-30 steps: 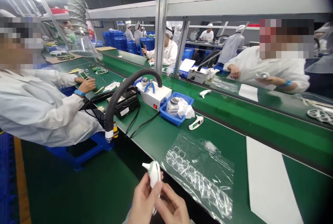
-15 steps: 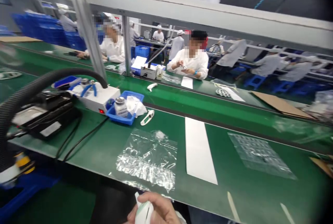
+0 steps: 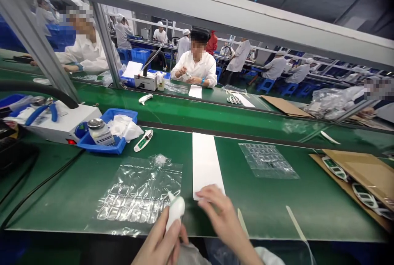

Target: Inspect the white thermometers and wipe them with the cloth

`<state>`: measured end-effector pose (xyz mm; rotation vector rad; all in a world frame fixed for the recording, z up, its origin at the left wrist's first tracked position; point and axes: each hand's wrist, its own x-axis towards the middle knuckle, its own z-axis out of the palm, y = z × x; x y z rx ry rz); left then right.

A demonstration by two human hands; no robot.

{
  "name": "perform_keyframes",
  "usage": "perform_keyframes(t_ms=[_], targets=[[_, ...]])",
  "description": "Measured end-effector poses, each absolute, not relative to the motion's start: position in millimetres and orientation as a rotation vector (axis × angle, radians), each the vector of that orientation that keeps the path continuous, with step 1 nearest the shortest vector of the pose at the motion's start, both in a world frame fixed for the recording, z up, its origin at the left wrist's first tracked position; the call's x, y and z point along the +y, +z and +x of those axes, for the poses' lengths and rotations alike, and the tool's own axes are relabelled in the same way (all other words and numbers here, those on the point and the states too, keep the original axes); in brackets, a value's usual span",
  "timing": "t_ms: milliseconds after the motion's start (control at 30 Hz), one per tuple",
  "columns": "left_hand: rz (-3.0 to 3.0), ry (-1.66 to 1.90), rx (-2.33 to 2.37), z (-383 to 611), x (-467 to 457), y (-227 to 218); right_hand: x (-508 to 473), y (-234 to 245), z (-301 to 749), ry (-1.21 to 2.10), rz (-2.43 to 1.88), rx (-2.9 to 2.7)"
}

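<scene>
My left hand [image 3: 160,242] is closed around a white ear-thermometer housing [image 3: 175,211], held upright over the near edge of the green bench [image 3: 277,199]. My right hand [image 3: 220,211] is stretched out beside it, fingers spread and flat, fingertips at the near end of a white paper strip [image 3: 205,162]; it holds nothing. A clear plastic sheet with rows of small parts [image 3: 138,195] lies just left of the housing. Two thin pale sticks [image 3: 294,222] lie on the bench to the right of my right hand.
A blue tray [image 3: 121,113] with a jar [image 3: 100,131] and white cloth stands at left, a thermometer part [image 3: 143,140] beside it. A second clear sheet [image 3: 267,160] lies centre right. Cardboard with shells [image 3: 353,174] is at right. Workers in white sit across the line.
My view has swung right along the bench. My hands have come up over the bench edge, and my right hand has let go of the housing and reached toward the paper strip.
</scene>
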<state>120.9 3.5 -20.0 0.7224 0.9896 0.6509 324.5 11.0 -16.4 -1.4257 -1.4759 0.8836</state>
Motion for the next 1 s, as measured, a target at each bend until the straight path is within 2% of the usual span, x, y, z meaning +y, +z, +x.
perform_keyframes(t_ms=[100, 267, 467, 633, 733, 1000], targets=[[0.789, 0.734, 0.919, 149.9, 33.5, -13.5, 27.9, -29.0, 368.3, 0.682, -1.515, -1.578], [0.876, 0.781, 0.973, 185.8, 63.1, -24.1, 36.5, -49.6, 381.9, 0.713, -1.625, -1.71], [0.937, 0.755, 1.037, 191.0, 65.4, -35.1, 38.4, -43.4, 368.8, 0.73, -1.768, -1.775], [0.906, 0.778, 1.061, 192.4, 64.0, -33.4, 37.0, -45.4, 369.8, 0.67, -1.728, -1.737], [0.848, 0.789, 0.994, 190.9, 62.4, -27.8, 30.2, -36.0, 367.9, 0.757, -1.616, -1.579], [0.573, 0.773, 0.865, 174.6, 39.9, -11.7, 23.6, 15.6, 313.9, 1.235, -1.278, -1.332]])
